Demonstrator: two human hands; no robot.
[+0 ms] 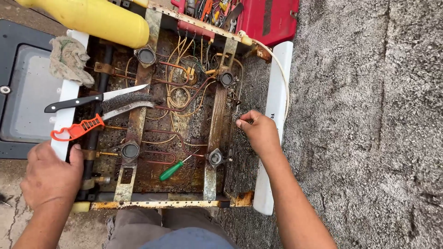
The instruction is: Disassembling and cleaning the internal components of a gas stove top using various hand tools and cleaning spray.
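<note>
An opened, rusty gas stove top (138,115) lies in front of me, showing burner bases, copper tubes and wires. My left hand (51,177) grips the white left edge of the stove near its front corner. My right hand (258,131) rests inside the stove's right side, fingers pinched together on the dirty metal near the right rail. I cannot tell whether anything small sits between those fingers. A black-handled knife (87,99), an orange-handled wire brush (87,124) and a green-handled screwdriver (173,169) lie on the stove.
A yellow gas cylinder (97,17) lies across the far left corner. A red toolbox (258,16) with several tools stands behind. A grey rag (69,60) hangs on the left edge. A glass lid (23,92) lies to the left, with rough concrete ground (369,115) on the right.
</note>
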